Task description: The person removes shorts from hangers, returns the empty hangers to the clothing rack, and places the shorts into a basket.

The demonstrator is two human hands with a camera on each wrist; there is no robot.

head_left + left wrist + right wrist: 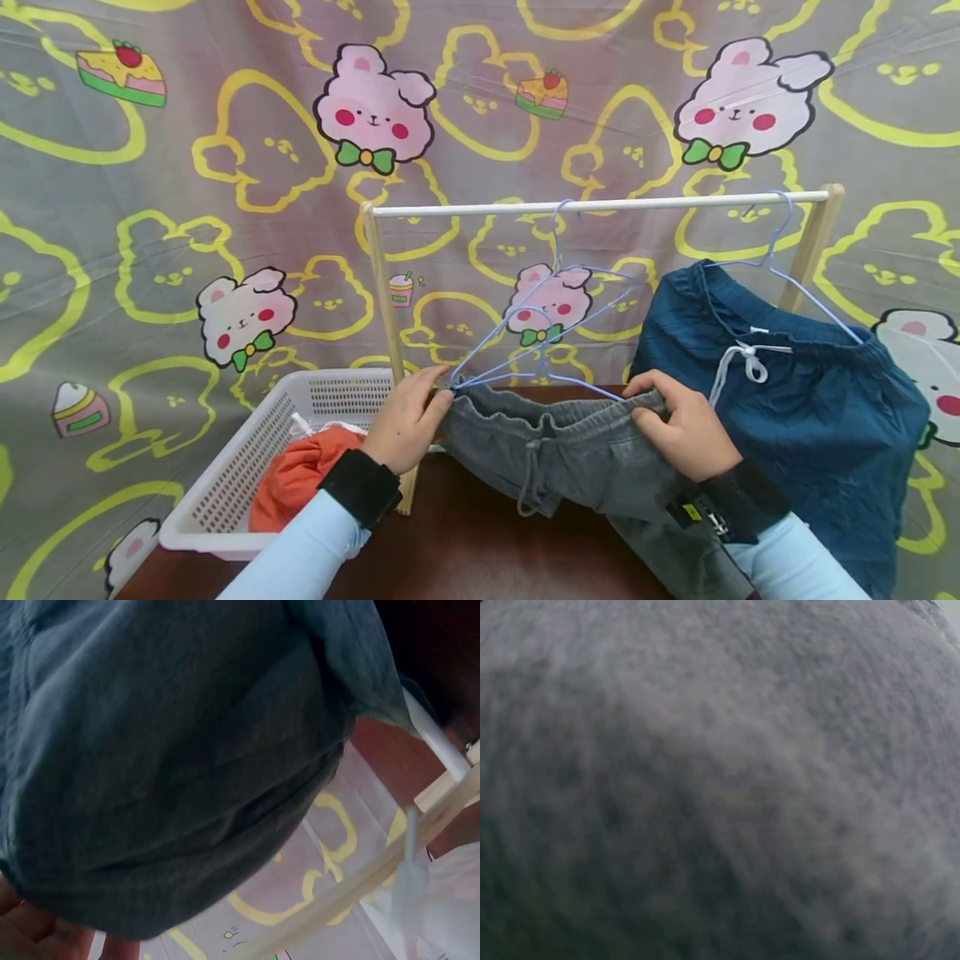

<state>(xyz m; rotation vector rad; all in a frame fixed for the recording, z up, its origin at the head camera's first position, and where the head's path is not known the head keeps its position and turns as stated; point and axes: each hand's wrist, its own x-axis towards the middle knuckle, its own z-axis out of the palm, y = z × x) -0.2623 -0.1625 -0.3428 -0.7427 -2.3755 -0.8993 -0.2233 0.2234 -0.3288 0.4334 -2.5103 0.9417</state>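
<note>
Though well apart, left hand [405,421] and right hand [686,427] both in pinch grip on gathered grey waistband [592,416].

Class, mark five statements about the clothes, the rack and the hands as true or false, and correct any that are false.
1. The left hand and the right hand both hold the grey garment. True.
2. The orange garment hangs from the rail. False: the orange garment lies in the white basket.
3. The blue garment hangs on a hanger hooked over the rail. True.
4. The blue garment's drawstring is black. False: the drawstring is white.
5. The basket stands on the person's right. False: it is on the person's left.
</note>
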